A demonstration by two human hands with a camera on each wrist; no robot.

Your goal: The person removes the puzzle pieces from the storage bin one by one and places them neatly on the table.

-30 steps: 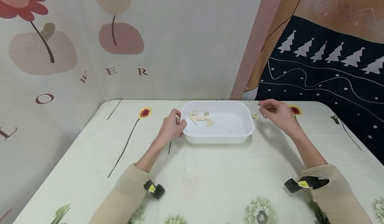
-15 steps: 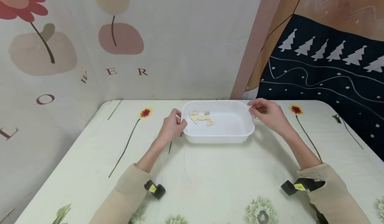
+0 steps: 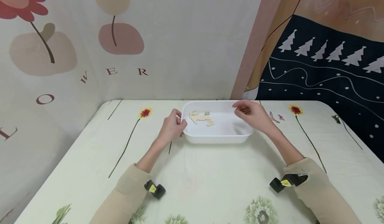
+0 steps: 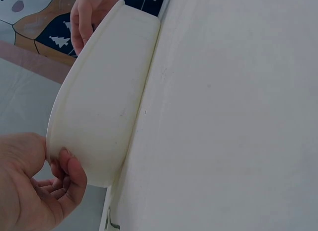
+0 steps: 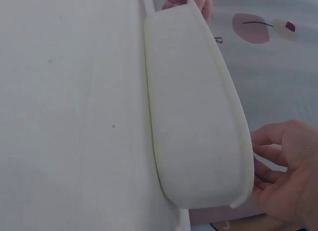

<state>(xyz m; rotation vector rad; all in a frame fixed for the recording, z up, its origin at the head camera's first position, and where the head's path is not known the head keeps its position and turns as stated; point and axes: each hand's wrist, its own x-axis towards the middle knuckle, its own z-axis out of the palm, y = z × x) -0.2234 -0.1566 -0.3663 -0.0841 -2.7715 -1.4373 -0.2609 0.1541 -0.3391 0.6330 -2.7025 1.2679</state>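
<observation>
A white plastic tray (image 3: pixel 219 139) stands at the back of the table. My left hand (image 3: pixel 173 125) grips its left rim, thumb on top and fingers curled below; the left wrist view shows the same hand (image 4: pixel 47 184) at the rim. Inside, at the left, lie thin, flat, cream-coloured irregular pieces (image 3: pixel 201 118) with a small green piece (image 3: pixel 207 113) beside them. My right hand (image 3: pixel 253 115) hangs over the tray's right part, thumb and forefinger close together. In the right wrist view the tray wall hides this hand's (image 5: pixel 288 169) fingertips, so I cannot tell whether they hold anything.
A floral cloth (image 3: pixel 186 180) covers the table. Small pinkish-purple figures (image 3: pixel 276 118) lie right of the tray, past the right hand. A printed curtain (image 3: pixel 180 44) hangs close behind the table, with a dark tree-patterned cloth (image 3: pixel 324 67) at the right.
My right hand has moved left from beside the tray to over its right part, uncovering the pinkish-purple figures. The left hand and the tray have stayed in place.
</observation>
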